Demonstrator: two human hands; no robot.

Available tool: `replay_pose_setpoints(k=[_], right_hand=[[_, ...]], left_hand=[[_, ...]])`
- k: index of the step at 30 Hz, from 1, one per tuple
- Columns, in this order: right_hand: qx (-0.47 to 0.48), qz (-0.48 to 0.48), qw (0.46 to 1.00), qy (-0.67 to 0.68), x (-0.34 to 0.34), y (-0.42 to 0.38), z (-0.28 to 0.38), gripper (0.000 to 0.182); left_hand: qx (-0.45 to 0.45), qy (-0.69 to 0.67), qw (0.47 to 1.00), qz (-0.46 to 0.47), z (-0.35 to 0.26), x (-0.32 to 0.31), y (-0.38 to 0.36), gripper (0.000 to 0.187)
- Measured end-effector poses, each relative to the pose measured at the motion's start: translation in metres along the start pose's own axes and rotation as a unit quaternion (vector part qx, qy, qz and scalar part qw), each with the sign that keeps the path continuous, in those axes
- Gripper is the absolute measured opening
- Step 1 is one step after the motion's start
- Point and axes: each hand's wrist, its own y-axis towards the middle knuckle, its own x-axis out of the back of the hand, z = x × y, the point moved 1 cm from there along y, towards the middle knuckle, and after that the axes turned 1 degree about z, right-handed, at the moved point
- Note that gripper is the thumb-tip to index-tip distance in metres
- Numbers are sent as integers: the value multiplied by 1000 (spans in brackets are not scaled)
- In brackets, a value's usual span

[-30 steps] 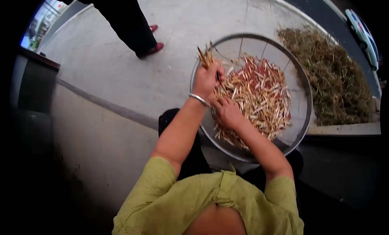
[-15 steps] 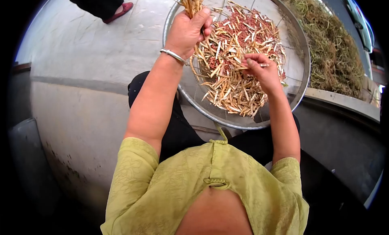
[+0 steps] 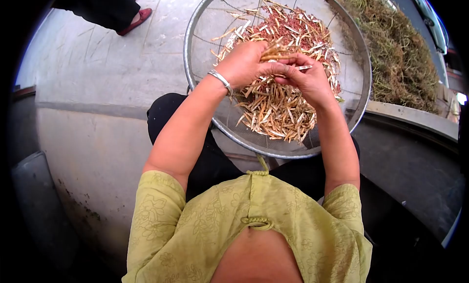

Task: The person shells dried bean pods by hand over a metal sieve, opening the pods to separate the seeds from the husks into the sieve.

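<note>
My left hand (image 3: pixel 243 64), with a bracelet at its wrist, is closed around a bundle of dry bean pods (image 3: pixel 276 50). My right hand (image 3: pixel 314 83) meets it at the bundle, fingers pinched, with a pale pod husk (image 3: pixel 304 67) between them. Both hands are above a wide round sieve (image 3: pixel 367 73) with a metal rim and mesh bottom. Split, dry husks (image 3: pixel 281 114) lie heaped on the near side of the mesh. Small red beans (image 3: pixel 288 26) show among husks toward the far side. My fingers partly hide the bundle.
A large heap of dried plants (image 3: pixel 403 58) lies right of the sieve, with a vehicle (image 3: pixel 432 19) beyond it. Another person's dark trouser leg (image 3: pixel 105 9) and red shoe (image 3: pixel 136 22) are on the paved floor at upper left. My knees are under the sieve.
My left hand has come down and right with the bundle, from the sieve's far left to my right hand. The bundle now points right instead of up. The other person's foot has shifted slightly.
</note>
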Motion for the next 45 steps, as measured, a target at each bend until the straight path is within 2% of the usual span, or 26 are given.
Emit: replay_pose_setpoints(k=[1, 3, 5, 7, 9, 11, 13, 14, 16, 17, 19, 21, 23, 25, 28, 29, 31, 32, 38, 43, 45], right_hand=[[-1, -1, 1000, 1, -4, 1, 4, 14], [3, -21, 998, -57, -11, 1, 16, 14], [-7, 25, 998, 59, -8, 3, 21, 19], [-11, 35, 996, 78, -5, 4, 23, 19], [-6, 23, 997, 68, -7, 4, 25, 18], [-2, 9, 998, 60, -9, 4, 24, 17], [18, 0, 998, 63, -9, 5, 24, 17], [20, 0, 998, 64, -9, 7, 25, 17], [63, -1, 997, -44, -7, 8, 25, 23], [65, -1, 997, -43, -7, 7, 28, 23], [140, -90, 984, -62, -4, 2, 38, 28], [150, -124, 980, -44, 4, -4, 38, 31], [104, -132, 970, -174, 21, -8, 23, 28], [49, -79, 983, -160, 21, -14, 7, 17], [47, -28, 994, -90, 4, -26, 6, 21], [47, -30, 995, -87, -1, -28, 8, 21], [-18, 49, 999, -10, -12, -32, 14, 24], [-13, 63, 997, -34, -17, -34, 16, 24], [4, 32, 999, -8, -13, -30, 12, 9], [19, 25, 999, 19, 2, -28, 4, 12], [22, 28, 999, 18, 5, -29, 3, 15]], left_hand=[[-1, 118, 993, 27, -1, -1, 1, 29], [-5, 132, 989, 59, 0, -2, 4, 32], [-6, 49, 997, 57, 8, -2, 6, 35], [7, 45, 997, 55, 7, -2, 7, 32], [10, -73, 994, 76, 8, -4, 8, 30], [29, -84, 991, 95, 6, -1, 8, 26], [127, -184, 965, 136, -3, 3, 6, 24], [126, -182, 966, 137, -3, 3, 8, 24], [122, -211, 959, 144, -1, 0, 7, 22], [121, -208, 960, 144, -1, 0, 6, 22], [156, -272, 942, 118, -6, 1, 4, 24], [147, -302, 933, 129, -12, 9, 0, 22], [149, -386, 905, 103, -16, 15, 0, 20], [140, -401, 900, 102, -11, 14, 2, 20], [131, -528, 831, 117, -7, 13, 2, 22], [133, -526, 831, 119, -7, 12, 2, 22], [118, -557, 813, 121, -8, 11, 3, 23], [110, -551, 819, 121, -8, 10, 3, 24], [71, -545, 828, 113, -10, 6, 4, 25], [38, -531, 843, 78, -7, 6, 9, 27], [52, -529, 844, 76, -7, 3, 8, 27]])
